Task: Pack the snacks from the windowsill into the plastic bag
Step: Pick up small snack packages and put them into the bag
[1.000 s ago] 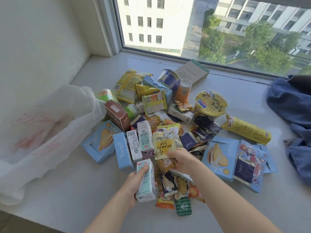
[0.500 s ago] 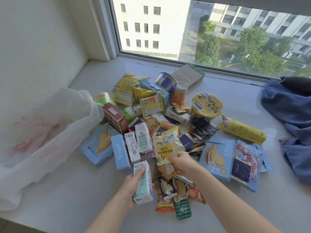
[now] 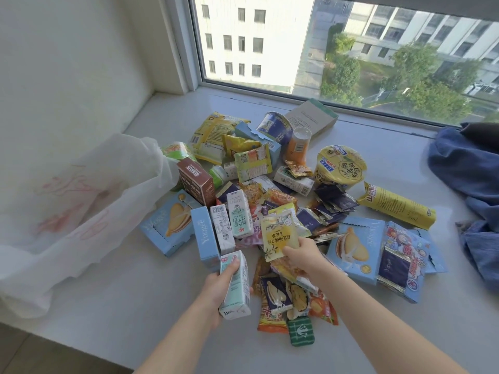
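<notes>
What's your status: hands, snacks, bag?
Left hand grips mint milk carton. Right hand pinches yellow pouch. Plastic bag lies left of snack pile, path clear.

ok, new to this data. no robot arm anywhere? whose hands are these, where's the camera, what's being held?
There is no machine here. A person works with bare hands, and a wide-angle camera worn on their head looks forward and down, so both forearms come in from the bottom edge. This is the only view.

The left hand grips a pale green milk carton. The right hand pinches a yellow sachet near its lower edge.

A pile of snacks covers the middle of the white windowsill. It includes blue biscuit boxes, a yellow noodle cup, a brown box and small wrapped snacks.

The white plastic bag lies at the left, beside the pile. Blue clothing lies at the right.
</notes>
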